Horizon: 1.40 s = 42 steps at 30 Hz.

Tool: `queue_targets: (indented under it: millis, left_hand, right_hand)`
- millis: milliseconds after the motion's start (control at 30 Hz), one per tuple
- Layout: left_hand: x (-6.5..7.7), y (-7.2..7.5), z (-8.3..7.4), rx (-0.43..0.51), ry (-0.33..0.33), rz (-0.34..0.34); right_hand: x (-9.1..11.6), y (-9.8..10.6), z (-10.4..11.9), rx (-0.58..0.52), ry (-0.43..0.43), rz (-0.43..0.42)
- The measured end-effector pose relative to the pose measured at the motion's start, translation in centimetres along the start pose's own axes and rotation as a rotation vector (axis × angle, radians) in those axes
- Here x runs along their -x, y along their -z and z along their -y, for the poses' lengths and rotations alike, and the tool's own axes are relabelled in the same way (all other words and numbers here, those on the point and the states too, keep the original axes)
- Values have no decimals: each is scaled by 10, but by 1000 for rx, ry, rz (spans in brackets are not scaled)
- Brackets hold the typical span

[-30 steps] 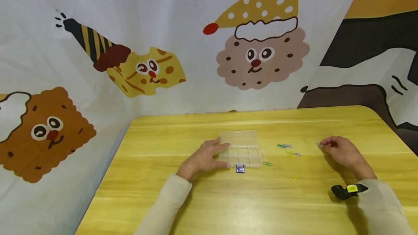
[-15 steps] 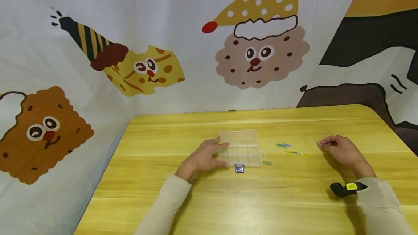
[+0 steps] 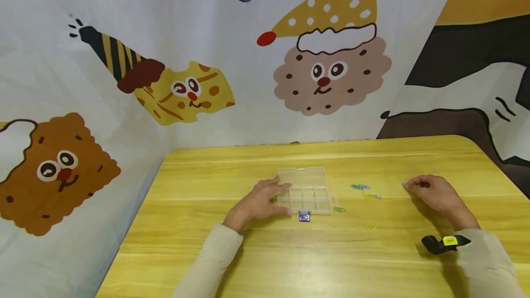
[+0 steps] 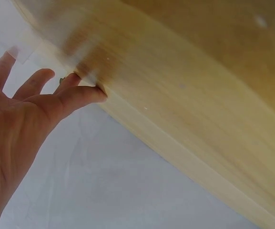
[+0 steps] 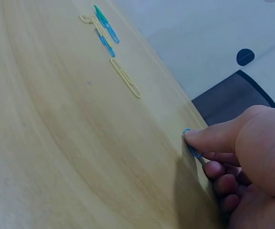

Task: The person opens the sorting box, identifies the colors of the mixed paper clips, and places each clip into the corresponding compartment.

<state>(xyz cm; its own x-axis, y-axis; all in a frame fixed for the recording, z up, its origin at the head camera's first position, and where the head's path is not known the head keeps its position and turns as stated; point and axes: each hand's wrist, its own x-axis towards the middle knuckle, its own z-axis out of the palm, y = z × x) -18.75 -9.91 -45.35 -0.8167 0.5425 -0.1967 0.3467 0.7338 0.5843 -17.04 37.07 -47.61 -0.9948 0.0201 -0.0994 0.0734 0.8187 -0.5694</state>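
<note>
A clear plastic compartment box (image 3: 304, 179) lies on the table with its lid folded back. My left hand (image 3: 257, 200) rests at its left side, thumb by the near corner and a finger over the lid. In the left wrist view that hand's fingers are spread, and a fingertip (image 4: 12, 51) meets the clear plastic. Off to the right, my right hand (image 3: 434, 194) pinches a blue paper clip (image 5: 192, 150) between thumb and fingers, close over the tabletop. Several green, blue and yellow paper clips (image 3: 359, 187) lie loose between the box and this hand.
A small blue square piece (image 3: 304, 216) sits at the box's front edge. One green clip (image 3: 339, 209) lies just right of the box, and a yellow clip (image 3: 372, 227) nearer the front. Behind the wooden table (image 3: 232, 261) hangs a cartoon-printed cloth (image 3: 252, 59).
</note>
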Motion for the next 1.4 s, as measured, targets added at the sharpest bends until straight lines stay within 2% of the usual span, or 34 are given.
queue_targets:
  millis: [167,400,867,1100,1400]
  left_hand:
    - [0,-2,-1,5,-3,0]
    - [-1,-3,-1,-2,-2,-8]
    - [2,-2,-1,-13,-14,-27]
    - [2,-3,-1,-16,-5,-30]
    - [2,-3,-3,-26,-5,-31]
  right_hand:
    - [4,-2,-1,-1,3,-28]
    - [7,-3,5,-25,50,-83]
    - [5,-2,25,-148,65,-36]
    - [6,-1,36,-147,146,-74]
    - [5,1,58,-146,206,-101]
